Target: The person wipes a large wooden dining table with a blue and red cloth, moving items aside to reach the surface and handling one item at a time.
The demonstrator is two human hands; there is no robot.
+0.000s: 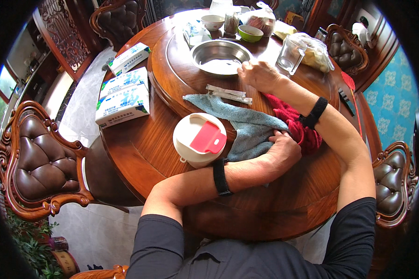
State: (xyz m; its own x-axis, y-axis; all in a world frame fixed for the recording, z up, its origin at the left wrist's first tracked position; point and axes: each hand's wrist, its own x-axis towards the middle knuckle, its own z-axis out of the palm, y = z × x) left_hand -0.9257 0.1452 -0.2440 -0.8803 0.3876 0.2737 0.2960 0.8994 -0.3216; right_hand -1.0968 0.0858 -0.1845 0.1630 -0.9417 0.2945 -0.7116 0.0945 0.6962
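Note:
My left hand grips the edge of a light blue towel spread in loose folds on the round wooden table. Farther out, my right hand is closed at the near right rim of a stainless steel basin, which stands on the raised turntable. A red towel lies bunched below my right forearm, beside the blue one. Left of the blue towel stands a cream plastic container with a red flap on its lid. Thin wrapped sachets rest between basin and towel.
Printed tissue boxes line the table's left edge. A glass mug, a plastic bag, a green bowl and a white bowl stand farther back. Leather chairs surround the table. A person is far right.

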